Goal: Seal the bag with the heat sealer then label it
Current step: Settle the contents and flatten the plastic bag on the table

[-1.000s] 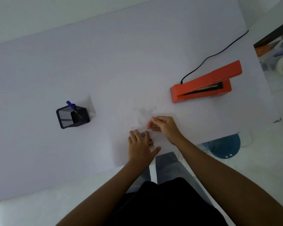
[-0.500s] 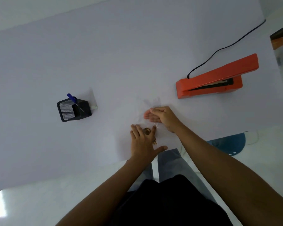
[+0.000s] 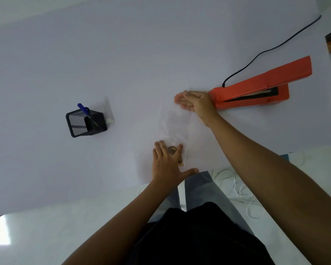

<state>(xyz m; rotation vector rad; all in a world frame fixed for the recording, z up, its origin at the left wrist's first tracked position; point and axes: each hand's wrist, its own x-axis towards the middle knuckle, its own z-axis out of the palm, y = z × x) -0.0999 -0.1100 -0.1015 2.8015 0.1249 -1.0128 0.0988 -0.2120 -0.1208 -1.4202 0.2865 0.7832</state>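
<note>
Change: half a second ago the right hand (image 3: 196,104) lay close above the left; now it has slid up the clear bag (image 3: 177,127) to its far end, just beside the near tip of the heat sealer (image 3: 262,87).
Left hand (image 3: 167,161): flat, fingers spread wide, pressing the bag's near end over some brown contents (image 3: 173,151).
Right hand: flat, fingers together and straight, resting on the bag's upper end; grips nothing.
Bag: centre of the frame, lying stretched between the two hands.
Heat sealer: orange, right of centre, its arm raised, black cord (image 3: 271,50) running to the upper right.
Writing: none readable.
Pen holder (image 3: 86,122): black mesh, left of centre, a blue pen (image 3: 83,109) standing in it.
Surface: pale white table (image 3: 84,54); white floor below, with white cable (image 3: 243,194) at lower right.
</note>
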